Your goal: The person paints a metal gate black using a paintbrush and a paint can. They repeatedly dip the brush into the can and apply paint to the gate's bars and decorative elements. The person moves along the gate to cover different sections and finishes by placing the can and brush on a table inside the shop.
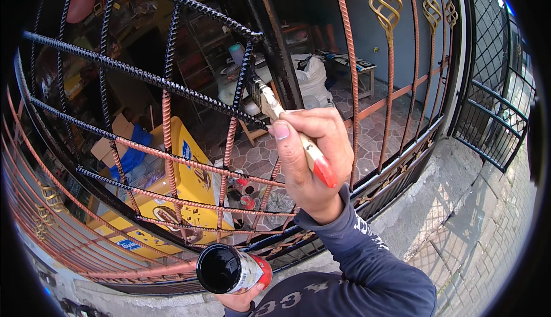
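Observation:
My right hand (pixel 314 159) pinches a paintbrush (pixel 317 155) by its pale wooden handle with a red end. Its dark bristles touch a black-coated ribbed bar of the metal grille (pixel 201 96), near a black upright post (pixel 279 47). Upper bars of the grille are glossy black; lower ones show reddish brown, some black only in part. Low in front of my body, my left hand (pixel 244 298) is wrapped round an open paint can (pixel 228 269) with a red and white label. Black paint shows inside the can; most of the left fingers are hidden behind it.
Behind the grille stand a yellow chest (pixel 195 196) with cardboard and blue plastic on it, a white sack (pixel 313 82) and a small wooden table (pixel 367 82). Reddish bars with gold twisted ornaments (pixel 385 10) rise at right. A black gate (pixel 488 104) stands beyond, beside the paved walkway.

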Tool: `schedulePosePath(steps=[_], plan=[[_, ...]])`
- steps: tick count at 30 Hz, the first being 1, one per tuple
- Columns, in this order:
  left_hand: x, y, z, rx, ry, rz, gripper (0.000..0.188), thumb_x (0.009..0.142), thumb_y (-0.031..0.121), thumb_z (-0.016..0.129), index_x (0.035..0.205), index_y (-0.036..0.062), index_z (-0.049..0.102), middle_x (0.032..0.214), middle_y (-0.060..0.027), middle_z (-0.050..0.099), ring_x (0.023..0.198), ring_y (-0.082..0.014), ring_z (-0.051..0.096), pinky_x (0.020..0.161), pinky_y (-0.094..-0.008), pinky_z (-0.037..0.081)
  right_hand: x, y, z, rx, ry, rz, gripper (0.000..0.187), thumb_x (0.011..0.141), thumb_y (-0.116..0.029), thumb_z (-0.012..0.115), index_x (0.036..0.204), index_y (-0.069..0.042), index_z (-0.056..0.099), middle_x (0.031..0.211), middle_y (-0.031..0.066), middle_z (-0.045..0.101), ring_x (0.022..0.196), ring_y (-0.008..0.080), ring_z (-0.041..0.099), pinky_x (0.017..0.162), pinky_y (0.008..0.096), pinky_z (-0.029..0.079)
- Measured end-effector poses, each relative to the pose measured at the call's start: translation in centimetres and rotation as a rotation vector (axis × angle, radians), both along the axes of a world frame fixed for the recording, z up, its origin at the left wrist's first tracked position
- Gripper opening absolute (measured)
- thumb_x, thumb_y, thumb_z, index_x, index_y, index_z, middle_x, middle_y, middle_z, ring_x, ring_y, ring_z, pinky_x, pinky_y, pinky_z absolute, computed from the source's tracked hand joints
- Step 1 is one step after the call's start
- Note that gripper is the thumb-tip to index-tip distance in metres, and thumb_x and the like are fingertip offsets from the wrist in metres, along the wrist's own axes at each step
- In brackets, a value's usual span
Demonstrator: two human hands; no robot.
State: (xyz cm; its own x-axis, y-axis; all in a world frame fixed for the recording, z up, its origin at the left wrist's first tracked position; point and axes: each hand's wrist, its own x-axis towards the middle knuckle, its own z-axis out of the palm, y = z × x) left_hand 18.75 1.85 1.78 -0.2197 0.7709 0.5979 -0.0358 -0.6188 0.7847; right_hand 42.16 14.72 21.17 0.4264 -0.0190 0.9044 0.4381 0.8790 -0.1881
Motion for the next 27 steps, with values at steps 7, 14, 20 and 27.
schedulePosePath(steps=[7,14,20,27], plan=[[3.8,-1.3,-0.1,-0.056,0.021,0.114,0.113,0.058,0.012,0.099,0.151,-0.0033,0.036,0.137,-0.0189,0.057,0.125,-0.0305,0.061,0.107,-0.0472,0.051,0.5,-0.3,-0.7,0.017,0.076,0.123,0.015,0.088,0.000,0.076,0.102,0.002,0.069,0.094,0.0153,0.069,0.084,0.0253,0.067,0.073,0.0336,0.055],[5.8,-2.4,-0.8,-0.112,0.035,0.199,0.102,0.060,0.006,0.098,0.144,-0.0060,0.043,0.129,-0.0173,0.064,0.116,-0.0261,0.067,0.100,-0.0426,0.056,0.2,0.0,-1.7,0.148,0.116,0.249,0.024,0.082,0.005,0.079,0.103,0.003,0.068,0.092,0.0153,0.065,0.084,0.0285,0.065,0.069,0.0356,0.055],[6.0,-3.0,-2.3,-0.157,0.152,0.260,0.101,0.058,0.004,0.098,0.143,-0.0055,0.045,0.130,-0.0181,0.063,0.114,-0.0266,0.067,0.100,-0.0431,0.057,-0.5,-0.5,-1.5,0.106,-0.057,0.279,0.030,0.078,0.006,0.082,0.105,0.002,0.068,0.095,0.0169,0.064,0.085,0.0283,0.067,0.070,0.0352,0.056],[6.5,-3.6,-3.4,-0.194,0.059,0.327,0.097,0.058,0.008,0.100,0.140,-0.0046,0.049,0.128,-0.0163,0.064,0.115,-0.0256,0.066,0.099,-0.0413,0.056,3.2,2.2,-3.5,-0.010,0.024,0.518,0.015,0.087,-0.002,0.079,0.098,0.002,0.070,0.098,0.0190,0.068,0.084,0.0261,0.069,0.072,0.0354,0.057]])
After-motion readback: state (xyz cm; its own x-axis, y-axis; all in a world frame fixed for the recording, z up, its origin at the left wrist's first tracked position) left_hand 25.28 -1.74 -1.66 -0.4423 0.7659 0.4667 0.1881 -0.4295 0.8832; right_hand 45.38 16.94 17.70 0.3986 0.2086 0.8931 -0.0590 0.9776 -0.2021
